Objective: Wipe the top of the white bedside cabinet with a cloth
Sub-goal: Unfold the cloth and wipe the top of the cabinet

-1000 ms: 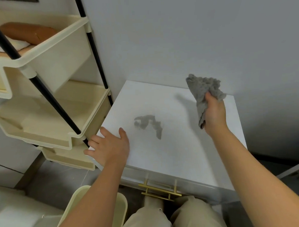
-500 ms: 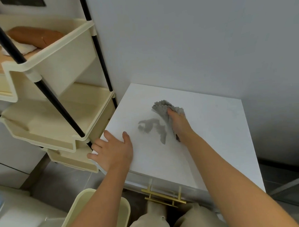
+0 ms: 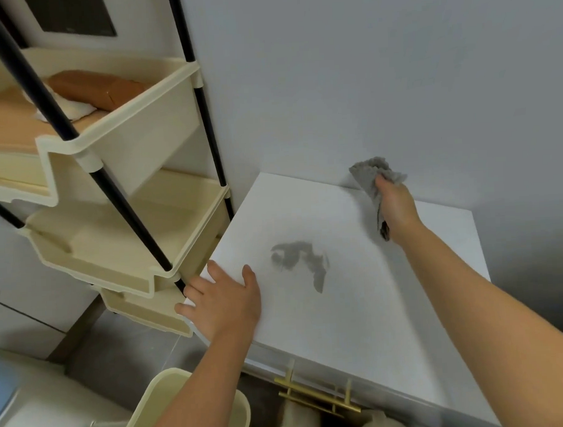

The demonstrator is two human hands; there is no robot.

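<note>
Right hand (image 3: 397,205) closed round a bunched grey cloth (image 3: 374,180) at the far edge of the white bedside cabinet (image 3: 374,306), left hand (image 3: 224,301) spread flat on its near-left corner, grey smear (image 3: 300,261) between.

Nothing readable here, honestly. No words, labels, brand marks or numbers show up anywhere in the head view.
</note>
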